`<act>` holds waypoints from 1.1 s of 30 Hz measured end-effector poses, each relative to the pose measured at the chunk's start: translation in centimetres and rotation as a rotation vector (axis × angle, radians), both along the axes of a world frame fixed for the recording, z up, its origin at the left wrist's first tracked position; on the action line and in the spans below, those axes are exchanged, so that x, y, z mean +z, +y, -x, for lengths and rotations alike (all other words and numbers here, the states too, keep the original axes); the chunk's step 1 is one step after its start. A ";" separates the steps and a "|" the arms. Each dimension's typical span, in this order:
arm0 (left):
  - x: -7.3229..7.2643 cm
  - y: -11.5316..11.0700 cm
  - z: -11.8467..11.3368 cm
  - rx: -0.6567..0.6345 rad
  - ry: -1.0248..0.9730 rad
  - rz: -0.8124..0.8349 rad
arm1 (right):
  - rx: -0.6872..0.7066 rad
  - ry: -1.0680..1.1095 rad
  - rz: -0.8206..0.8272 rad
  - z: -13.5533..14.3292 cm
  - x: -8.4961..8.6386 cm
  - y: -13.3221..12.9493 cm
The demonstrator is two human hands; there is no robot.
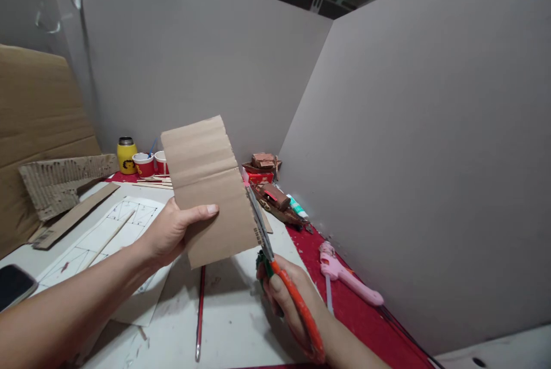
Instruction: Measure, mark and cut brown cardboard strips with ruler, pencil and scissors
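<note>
The left hand [166, 234] is pinching the cardboard piece [206, 185] at its left edge, with the thumb lying flat on the near face and the fingers going behind. The right hand [286, 288] is closing around the handles of the scissors [266, 241], just below and to the right of the board's lower right corner. The left hand is sitting nearer, touching the board; the right is reaching it only through the blades.

The cardboard piece is hanging above the table [232, 323], between the 2 hands and mostly beyond them. Its long axis is running up and away, its top end leaning left and its bottom end pointing toward the person and slightly right. The blades are pointing up and away, lying nearly parallel to its long right edge; whether they are biting into it, I cannot tell.

Farther out, a pencil [200, 311] is lying below the board, a drawn sheet [150, 300] is spreading to the left, a pink glue gun [353, 286] is resting right, and 2 model boats [275, 199] are standing beyond.
</note>
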State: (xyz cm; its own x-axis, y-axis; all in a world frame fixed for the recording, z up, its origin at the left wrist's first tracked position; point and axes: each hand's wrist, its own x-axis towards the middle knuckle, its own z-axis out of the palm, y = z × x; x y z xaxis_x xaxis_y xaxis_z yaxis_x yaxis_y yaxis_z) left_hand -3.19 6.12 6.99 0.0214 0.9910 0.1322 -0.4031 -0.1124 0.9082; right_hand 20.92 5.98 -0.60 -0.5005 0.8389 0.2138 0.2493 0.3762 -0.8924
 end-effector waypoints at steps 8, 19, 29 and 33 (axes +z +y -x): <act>-0.3 -0.2 -0.1 -0.043 -0.022 0.021 | -0.012 0.045 0.056 0.4 0.0 -0.6; -0.2 -0.1 -0.1 -0.058 -0.048 0.008 | -0.038 0.136 0.133 0.2 -1.3 -0.4; 1.0 0.2 1.2 0.037 -0.033 -0.037 | 0.025 0.007 -0.054 -1.1 -1.3 0.7; 1.3 0.3 1.7 0.061 -0.017 -0.031 | 0.062 -0.058 -0.104 -0.9 -0.8 0.4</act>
State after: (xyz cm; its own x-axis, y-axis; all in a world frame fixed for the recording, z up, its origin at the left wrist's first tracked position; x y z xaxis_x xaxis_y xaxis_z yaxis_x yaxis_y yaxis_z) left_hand -4.87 6.46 8.25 -0.0409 0.9858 0.1626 -0.4098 -0.1650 0.8971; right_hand 21.80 6.37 -1.39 -0.5649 0.7809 0.2667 0.2731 0.4819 -0.8326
